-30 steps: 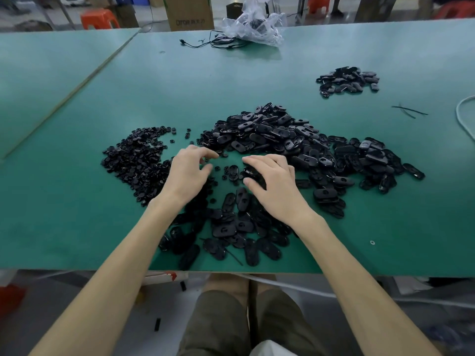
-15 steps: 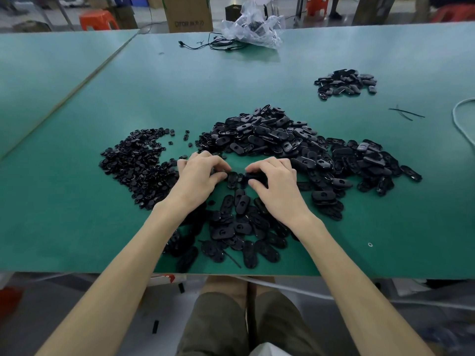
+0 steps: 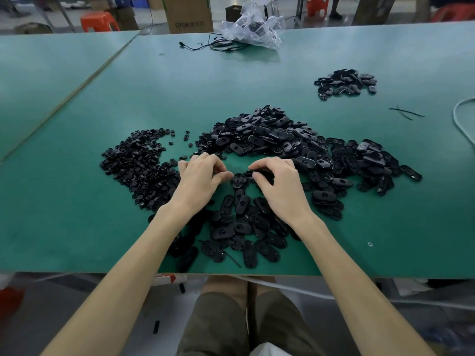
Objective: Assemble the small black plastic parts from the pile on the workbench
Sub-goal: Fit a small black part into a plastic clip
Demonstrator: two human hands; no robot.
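1. The left hand (image 3: 199, 181) is curled up. Its thumb tip is pressed to its fingertips. I cannot tell if a tiny bit is held between them.
2. The right hand (image 3: 279, 186) is curled too. Its thumb and fingers pinch a black oval part (image 3: 257, 173).
3. The two hands are close together on the green workbench (image 3: 77, 227). Their fingertips point at each other but do not touch.
4. A loose oval part (image 3: 237, 180) lies flat between the hands.
5. The big pile (image 3: 270, 134) of black oval parts sits from 12 to 3 o'clock of the hands.
6. A pile of small round bits (image 3: 136, 163) sits at 9 o'clock, right beside the left hand.
7. The near pile (image 3: 239, 227) of oval parts lies at 6 o'clock, between the two wrists.
8. A little pile (image 3: 344, 82) sits far off at 1 o'clock.
9. At 12 o'clock, at the far edge, there is a crumpled plastic bag (image 3: 253, 29) with black wires (image 3: 213, 44) beside it.
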